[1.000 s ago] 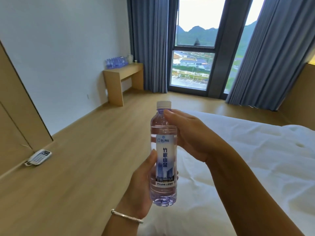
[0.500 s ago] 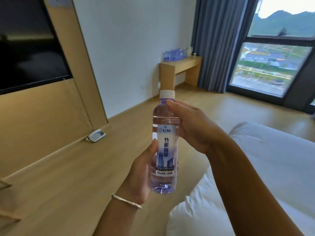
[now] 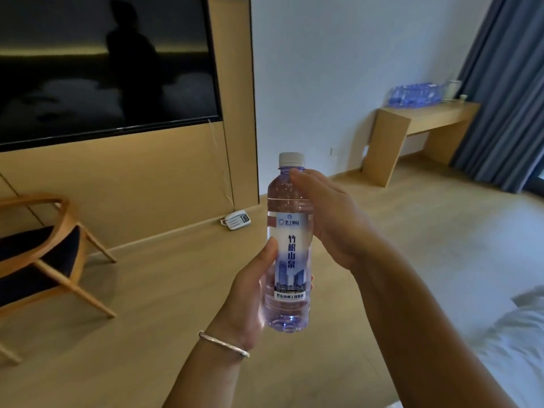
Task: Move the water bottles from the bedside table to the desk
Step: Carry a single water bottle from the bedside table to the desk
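A clear water bottle (image 3: 290, 242) with a white cap and a blue-and-white label stands upright in front of me, held in both hands. My left hand (image 3: 250, 293), with a silver bracelet on the wrist, grips its lower half from the left. Wrapped around the bottle's upper part from the right is my right hand (image 3: 329, 222). The wooden desk (image 3: 424, 116) stands far off at the right against the white wall, with several water bottles (image 3: 415, 94) grouped on its top. The bedside table is out of view.
A wooden armchair (image 3: 56, 251) with a dark seat stands at the left. A white telephone (image 3: 235, 221) lies on the floor by the wall panel, below a dark TV screen (image 3: 103, 63). The white bed (image 3: 524, 334) fills the lower right; blue-grey curtains (image 3: 506, 89) hang beyond the desk.
The view has swung left: the window is gone from sight, the TV and armchair have come in, and the desk has shifted to the right. Both hands hold the bottle as before.
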